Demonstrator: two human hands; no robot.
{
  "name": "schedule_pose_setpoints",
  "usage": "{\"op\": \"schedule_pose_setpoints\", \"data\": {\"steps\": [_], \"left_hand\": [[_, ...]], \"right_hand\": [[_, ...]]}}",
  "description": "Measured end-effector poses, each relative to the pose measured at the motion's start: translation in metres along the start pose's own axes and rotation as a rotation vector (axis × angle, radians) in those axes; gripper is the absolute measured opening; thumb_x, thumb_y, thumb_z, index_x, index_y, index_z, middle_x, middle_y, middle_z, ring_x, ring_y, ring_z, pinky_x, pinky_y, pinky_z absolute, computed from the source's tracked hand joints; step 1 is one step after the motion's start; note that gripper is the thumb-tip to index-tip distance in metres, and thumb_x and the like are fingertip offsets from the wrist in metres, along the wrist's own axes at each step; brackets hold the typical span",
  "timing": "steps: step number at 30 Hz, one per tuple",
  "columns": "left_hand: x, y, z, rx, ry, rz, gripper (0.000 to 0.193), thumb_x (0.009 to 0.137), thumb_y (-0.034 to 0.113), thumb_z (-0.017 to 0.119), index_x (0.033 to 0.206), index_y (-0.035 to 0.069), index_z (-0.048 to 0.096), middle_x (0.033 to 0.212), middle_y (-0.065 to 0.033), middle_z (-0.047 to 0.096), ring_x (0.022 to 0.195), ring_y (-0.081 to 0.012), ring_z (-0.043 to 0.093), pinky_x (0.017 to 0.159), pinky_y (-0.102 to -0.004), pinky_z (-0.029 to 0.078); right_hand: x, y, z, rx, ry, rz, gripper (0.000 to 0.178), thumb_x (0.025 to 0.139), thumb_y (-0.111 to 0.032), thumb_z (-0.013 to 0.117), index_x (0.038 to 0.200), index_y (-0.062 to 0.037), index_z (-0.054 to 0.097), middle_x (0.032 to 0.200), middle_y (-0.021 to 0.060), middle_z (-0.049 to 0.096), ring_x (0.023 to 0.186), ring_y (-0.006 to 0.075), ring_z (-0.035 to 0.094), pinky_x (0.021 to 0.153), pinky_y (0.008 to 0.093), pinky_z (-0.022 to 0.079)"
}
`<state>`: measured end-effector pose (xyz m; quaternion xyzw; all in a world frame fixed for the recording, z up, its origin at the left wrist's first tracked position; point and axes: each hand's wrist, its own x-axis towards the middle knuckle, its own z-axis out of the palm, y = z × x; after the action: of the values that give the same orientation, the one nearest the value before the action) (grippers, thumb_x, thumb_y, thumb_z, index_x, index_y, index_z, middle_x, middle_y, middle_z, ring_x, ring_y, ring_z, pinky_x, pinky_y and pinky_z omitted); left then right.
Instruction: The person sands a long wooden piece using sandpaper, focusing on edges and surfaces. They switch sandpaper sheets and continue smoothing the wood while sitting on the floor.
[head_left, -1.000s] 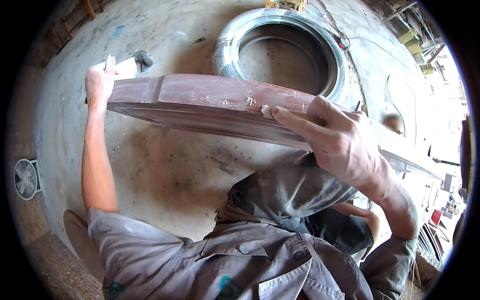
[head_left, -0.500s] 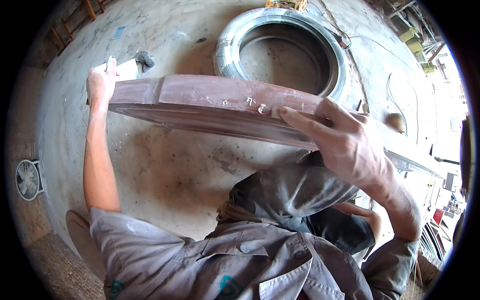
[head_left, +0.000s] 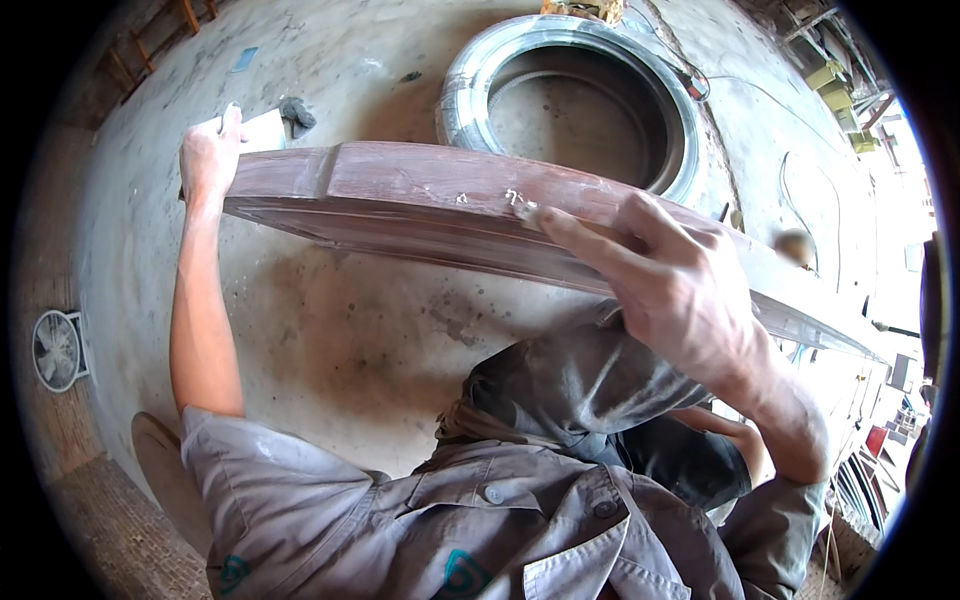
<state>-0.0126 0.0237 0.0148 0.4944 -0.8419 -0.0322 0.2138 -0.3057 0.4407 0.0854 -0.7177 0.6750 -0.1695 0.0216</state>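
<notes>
Left hand (head_left: 210, 162), ten o'clock, is gripping the brown panel (head_left: 420, 180) crossing at twelve; right hand (head_left: 680, 288), three, is clutching a slim tool (head_left: 608, 233), its blurred tip seemingly meeting the edge. Teal emblem (head_left: 467, 573) is showing at six, concrete floor (head_left: 350, 330) spreading at nine.

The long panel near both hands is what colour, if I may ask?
The long panel is reddish brown with whitish smears, best seen in the head view.

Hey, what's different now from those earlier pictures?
The right hand, with its slim tool, moved right along the brown panel, then back left to the white marks. Nothing was grasped or released. The left hand stays at the panel's left end; the large ring lies where it was.
</notes>
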Motion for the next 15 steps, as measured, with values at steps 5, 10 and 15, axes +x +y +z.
{"op": "schedule_pose_setpoints", "data": {"steps": [5,10,15], "left_hand": [[-0.003,0.0,-0.002,0.004,0.0,0.022,0.052,0.101,0.047,0.056,0.083,0.004,0.08,0.08,-0.019,0.075,0.078,-0.0363,0.073,0.076,-0.0441,0.052],[-0.002,0.006,-0.001,-0.006,-0.005,0.012,0.052,0.102,0.046,0.056,0.083,0.004,0.08,0.08,-0.0192,0.075,0.078,-0.0362,0.073,0.076,-0.0432,0.052],[-0.005,0.004,-0.004,0.0,-0.004,-0.02,0.051,0.101,0.046,0.057,0.083,0.004,0.08,0.081,-0.0193,0.075,0.078,-0.0367,0.073,0.075,-0.043,0.052]], "right_hand": [[-0.007,0.008,-0.002,-0.01,0.036,-0.048,0.063,0.078,0.007,0.068,0.135,-0.0208,0.07,0.093,0.0061,0.066,0.071,0.0204,0.07,0.054,0.0354,0.059],[-0.005,0.005,0.0,-0.039,0.032,-0.028,0.062,0.08,0.005,0.068,0.136,-0.0223,0.07,0.093,0.0045,0.065,0.068,0.0183,0.069,0.052,0.0349,0.058],[0.004,0.001,0.004,-0.011,0.011,-0.023,0.061,0.083,0.004,0.068,0.138,-0.0239,0.069,0.092,0.0048,0.065,0.065,0.0177,0.068,0.05,0.0337,0.058]]}}
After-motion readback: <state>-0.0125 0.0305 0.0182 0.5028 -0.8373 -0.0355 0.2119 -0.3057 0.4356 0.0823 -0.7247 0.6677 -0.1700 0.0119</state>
